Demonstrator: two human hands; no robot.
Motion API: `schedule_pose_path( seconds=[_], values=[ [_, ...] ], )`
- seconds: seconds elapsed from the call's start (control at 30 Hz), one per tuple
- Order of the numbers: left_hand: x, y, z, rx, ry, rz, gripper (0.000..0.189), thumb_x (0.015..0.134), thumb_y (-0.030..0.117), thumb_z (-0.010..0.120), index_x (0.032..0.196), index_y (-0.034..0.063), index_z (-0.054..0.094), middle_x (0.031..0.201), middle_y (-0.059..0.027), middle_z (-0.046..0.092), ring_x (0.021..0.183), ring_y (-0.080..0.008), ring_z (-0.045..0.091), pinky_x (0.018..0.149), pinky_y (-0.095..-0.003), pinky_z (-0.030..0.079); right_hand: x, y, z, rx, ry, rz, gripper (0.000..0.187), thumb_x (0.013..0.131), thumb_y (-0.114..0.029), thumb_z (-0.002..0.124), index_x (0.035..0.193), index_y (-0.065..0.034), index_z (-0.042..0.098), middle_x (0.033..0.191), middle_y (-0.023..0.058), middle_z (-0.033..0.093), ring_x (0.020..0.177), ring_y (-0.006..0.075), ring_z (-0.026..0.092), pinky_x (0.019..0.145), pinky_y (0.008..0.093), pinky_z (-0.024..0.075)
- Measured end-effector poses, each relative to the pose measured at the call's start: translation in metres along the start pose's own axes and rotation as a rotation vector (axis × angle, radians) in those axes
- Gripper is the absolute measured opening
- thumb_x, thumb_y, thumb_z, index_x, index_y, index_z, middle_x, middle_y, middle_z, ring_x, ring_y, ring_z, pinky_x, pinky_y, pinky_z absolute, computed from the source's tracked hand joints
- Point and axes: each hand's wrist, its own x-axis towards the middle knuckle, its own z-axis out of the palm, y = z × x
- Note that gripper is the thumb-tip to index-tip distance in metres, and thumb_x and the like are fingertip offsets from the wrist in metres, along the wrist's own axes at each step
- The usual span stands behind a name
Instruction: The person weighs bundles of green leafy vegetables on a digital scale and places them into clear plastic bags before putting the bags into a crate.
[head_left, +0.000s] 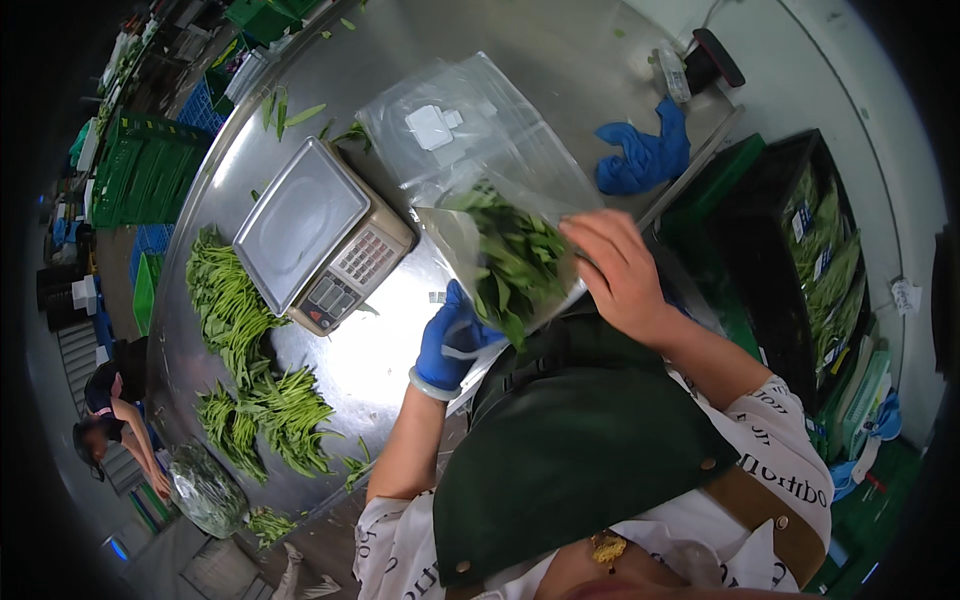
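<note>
A clear plastic bag (450, 244) with leafy green vegetables (510, 262) inside is held in front of my apron. My left hand (454, 341), in a blue glove, grips the bag's lower left side. My bare right hand (615, 262) is at the bag's right edge, fingers bent; whether they pinch the plastic is unclear. Beyond the bag lies a stack of flat clear bags (510, 112). To the left stands a weighing scale (352, 255) with a bare metal pan. Bunches of leafy greens with thin stems (240, 315) lie left of the scale, and more bunches (292, 420) nearer me.
The steel table (375, 375) has a raised rim. A crumpled blue glove (645, 150) lies at its right. A black crate (765, 277) of bagged greens stands right; green crates (142, 169) stand left. A large bag of greens (206, 487) is near a person (127, 420) bending at lower left.
</note>
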Motion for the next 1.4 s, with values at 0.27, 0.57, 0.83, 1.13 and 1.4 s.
schedule_pose_path(
  seconds=[0.27,0.57,0.83,1.13,1.4],
  values=[
    [-0.009,0.040,0.003,-0.039,0.435,0.153,0.027,0.091,0.022,0.051,0.103,-0.0007,0.058,0.087,-0.0064,0.059,0.073,-0.0147,0.056,0.065,-0.0260,0.044,0.051,-0.007,-0.004,0.329,-0.025,0.208,0.014,0.075,-0.006,0.066,0.072,-0.0002,0.053,0.056,0.0103,0.051,0.047,0.0183,0.048,0.046,0.0253,0.0356],
    [-0.059,0.030,0.015,0.185,0.190,0.028,0.026,0.084,0.008,0.048,0.101,-0.0077,0.060,0.093,-0.0142,0.065,0.081,-0.0216,0.061,0.074,-0.0325,0.049,0.043,-0.006,-0.034,0.336,-0.282,0.123,0.014,0.073,-0.005,0.064,0.066,-0.0009,0.052,0.054,0.0098,0.047,0.045,0.0218,0.041,0.045,0.0321,0.0306],
    [-0.052,0.021,0.042,0.353,0.252,-0.006,0.031,0.088,0.013,0.039,0.093,-0.0062,0.063,0.091,-0.0114,0.065,0.083,-0.0185,0.059,0.082,-0.0297,0.044,0.056,-0.048,-0.056,-0.017,-0.139,-0.043,0.011,0.071,-0.008,0.065,0.079,-0.0040,0.059,0.076,0.0061,0.059,0.069,0.0222,0.055,0.062,0.0317,0.0425],
    [-0.043,0.007,0.030,0.053,-0.002,-0.130,0.042,0.094,0.023,0.034,0.105,-0.0113,0.056,0.100,-0.0231,0.063,0.093,-0.0309,0.061,0.086,-0.0374,0.047,0.041,-0.085,-0.001,-0.111,-0.457,-0.478,0.017,0.068,-0.014,0.069,0.066,-0.0062,0.054,0.066,0.0053,0.048,0.072,0.0226,0.051,0.067,0.0323,0.0415],
    [-0.058,0.012,0.028,-0.016,-0.120,-0.156,0.046,0.091,0.022,0.031,0.099,-0.0140,0.059,0.098,-0.0261,0.063,0.089,-0.0365,0.060,0.088,-0.0403,0.044,0.071,-0.105,-0.162,-0.170,0.171,-0.581,0.023,0.078,-0.022,0.067,0.087,-0.0022,0.059,0.083,0.0095,0.060,0.079,0.0181,0.057,0.069,0.0320,0.0453]
  ],
)
